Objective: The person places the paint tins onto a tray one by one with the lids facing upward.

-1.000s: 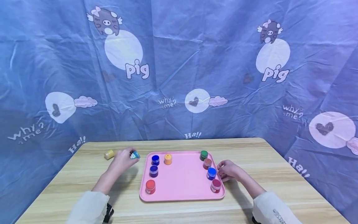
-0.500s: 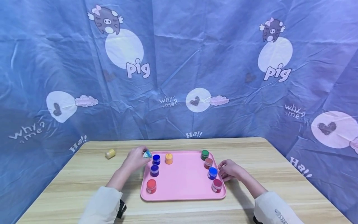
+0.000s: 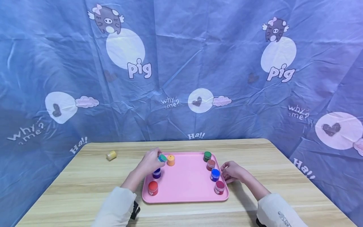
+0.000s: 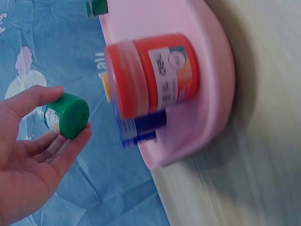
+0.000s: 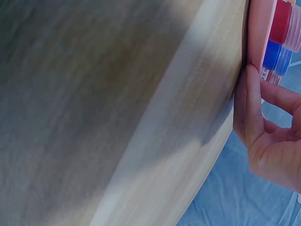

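Note:
My left hand (image 3: 150,162) pinches a small green paint jar (image 4: 74,116) between thumb and fingers, above the back-left corner of the pink tray (image 3: 187,183). The jar is tilted in the grip. On the tray's left side stand a red paint jar (image 3: 153,188), a dark blue paint jar (image 3: 157,173) and a yellow-orange paint jar (image 3: 170,160); another dark blue jar there is hidden by the hand. At the tray's right edge, my right hand (image 3: 233,171) holds the rim, with digits on both sides of it in the right wrist view.
Along the tray's right side stand a green jar (image 3: 207,156), a brown jar (image 3: 210,165), a blue jar (image 3: 215,175) and a dark red jar (image 3: 219,187). A yellow jar (image 3: 111,155) lies on its side on the wooden table (image 3: 85,176). A blue patterned cloth (image 3: 175,78) hangs behind.
My left hand has carried the green paint jar rightward, from the table left of the tray to above its back-left corner. The right hand stays at the tray's edge.

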`<state>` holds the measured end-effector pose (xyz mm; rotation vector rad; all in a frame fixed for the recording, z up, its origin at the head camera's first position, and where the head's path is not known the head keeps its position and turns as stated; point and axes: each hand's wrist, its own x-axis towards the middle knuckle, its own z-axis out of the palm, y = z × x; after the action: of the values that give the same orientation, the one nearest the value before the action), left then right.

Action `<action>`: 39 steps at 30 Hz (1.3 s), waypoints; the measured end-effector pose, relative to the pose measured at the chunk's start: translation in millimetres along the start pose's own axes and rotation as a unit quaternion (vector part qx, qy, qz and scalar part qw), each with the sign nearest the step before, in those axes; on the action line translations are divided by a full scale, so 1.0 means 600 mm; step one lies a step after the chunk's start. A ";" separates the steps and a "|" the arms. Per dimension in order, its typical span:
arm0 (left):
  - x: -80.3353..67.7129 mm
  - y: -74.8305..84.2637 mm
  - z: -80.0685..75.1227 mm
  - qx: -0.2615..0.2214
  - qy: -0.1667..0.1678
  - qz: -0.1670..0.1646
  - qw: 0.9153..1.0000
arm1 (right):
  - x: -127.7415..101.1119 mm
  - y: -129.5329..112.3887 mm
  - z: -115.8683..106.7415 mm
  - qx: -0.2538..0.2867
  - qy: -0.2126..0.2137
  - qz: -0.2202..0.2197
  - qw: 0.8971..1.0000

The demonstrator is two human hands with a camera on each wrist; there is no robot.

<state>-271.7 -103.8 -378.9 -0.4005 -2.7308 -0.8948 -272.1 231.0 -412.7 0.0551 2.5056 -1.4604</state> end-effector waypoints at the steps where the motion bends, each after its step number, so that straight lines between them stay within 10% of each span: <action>1: 0.000 0.002 0.002 0.005 -0.001 0.003 1.000 | 0.000 -0.001 0.000 -0.002 -0.001 0.000 1.000; 16: 0.007 0.018 0.024 0.028 -0.022 0.051 0.998 | 0.003 -0.001 0.003 0.008 0.002 0.005 1.000; 39: -0.003 0.017 0.052 -0.006 -0.138 0.052 0.989 | -0.001 0.000 0.002 0.012 0.006 0.006 1.000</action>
<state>-271.2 -77.0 -398.5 -0.7116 -2.9189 -0.8884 -271.5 229.8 -413.0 0.0834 2.4914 -1.4906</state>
